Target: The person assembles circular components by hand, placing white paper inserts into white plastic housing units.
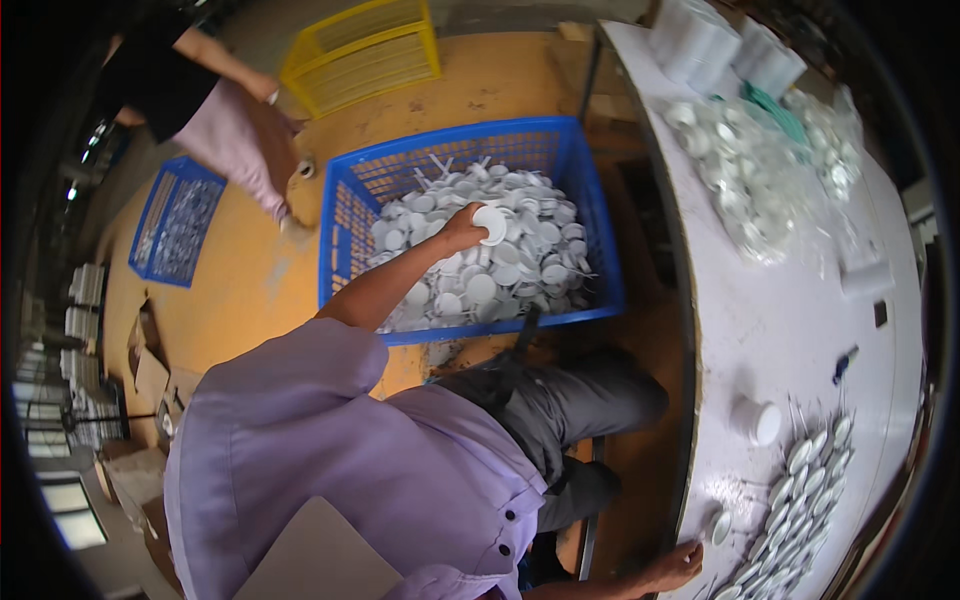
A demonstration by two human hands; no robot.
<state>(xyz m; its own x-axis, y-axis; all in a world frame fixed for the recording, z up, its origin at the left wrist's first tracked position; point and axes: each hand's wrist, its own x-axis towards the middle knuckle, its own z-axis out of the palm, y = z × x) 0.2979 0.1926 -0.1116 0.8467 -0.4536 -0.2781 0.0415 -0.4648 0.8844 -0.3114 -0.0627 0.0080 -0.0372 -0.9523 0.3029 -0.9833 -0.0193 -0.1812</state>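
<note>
My left hand (464,231) reaches out over a blue plastic basket (472,128), fingers closed on a white round disc-shaped part (490,225). Below it the basket is heaped with similar white discs (482,289), some with thin white wires or stems. My right hand (677,568) rests at the edge of the white table (735,400), its fingers drawn together; what they hold, if anything, is too small to make out. Close to its fingertips, a single white round part (718,527) stands on edge. Rows of white round parts (790,510) overlap beyond it on the tabletop.
On the table are a white tub (757,422), a small dark tool (845,364), clear bags of white parts (745,185) and white rolls (693,45). A yellow crate (365,65) and another blue basket (177,225) stand on the floor. A person (215,105) walks at far left.
</note>
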